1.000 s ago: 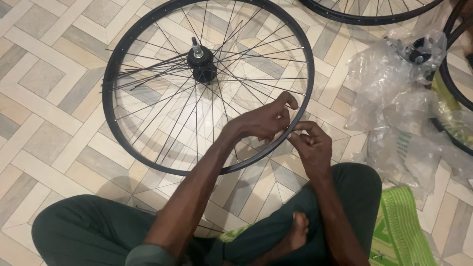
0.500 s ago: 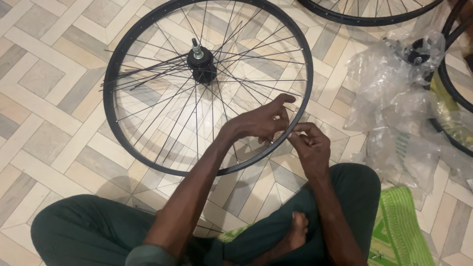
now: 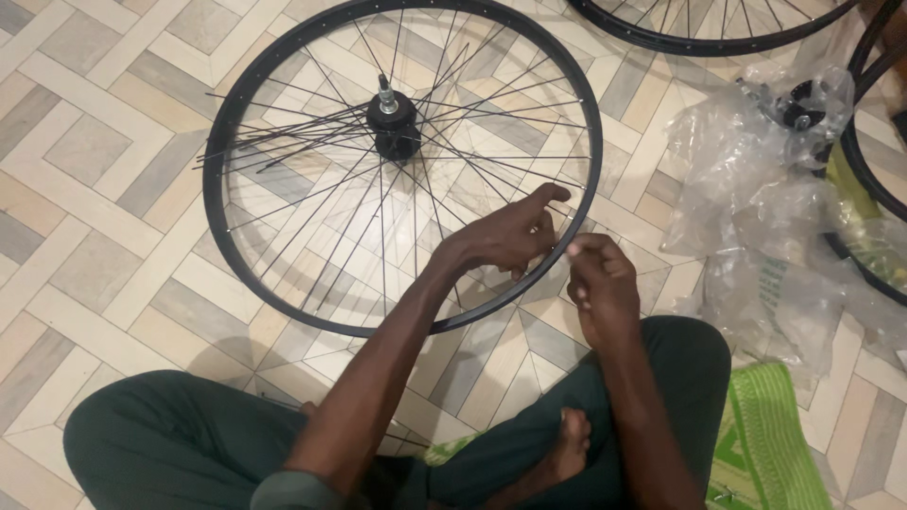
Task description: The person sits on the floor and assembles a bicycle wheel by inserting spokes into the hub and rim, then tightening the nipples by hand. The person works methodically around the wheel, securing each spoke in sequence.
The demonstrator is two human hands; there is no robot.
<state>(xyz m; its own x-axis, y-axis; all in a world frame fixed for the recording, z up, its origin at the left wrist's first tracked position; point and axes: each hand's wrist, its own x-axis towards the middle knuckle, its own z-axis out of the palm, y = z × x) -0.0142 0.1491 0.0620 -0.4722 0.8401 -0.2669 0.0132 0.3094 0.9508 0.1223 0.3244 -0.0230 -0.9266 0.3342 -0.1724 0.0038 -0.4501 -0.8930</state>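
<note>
A black bicycle wheel rim (image 3: pixel 236 255) lies flat on the tiled floor, with thin spokes running to a black hub (image 3: pixel 393 127). Several spokes on the left hang loose past the rim. My left hand (image 3: pixel 505 236) reaches over the rim's near right side, its fingers closed on a spoke (image 3: pixel 444 194) just inside the rim. My right hand (image 3: pixel 600 283) sits just outside the rim at the same spot. Its fingertips pinch a small part against the rim's outer edge, too small to make out. My crossed legs in dark green trousers (image 3: pixel 170 444) are below.
Crumpled clear plastic bags (image 3: pixel 756 198) lie to the right, with another hub (image 3: pixel 803 104) among them. More black rims sit at the top edge (image 3: pixel 699 42) and the right edge (image 3: pixel 864 179). A green woven mat (image 3: pixel 765 444) lies at the lower right.
</note>
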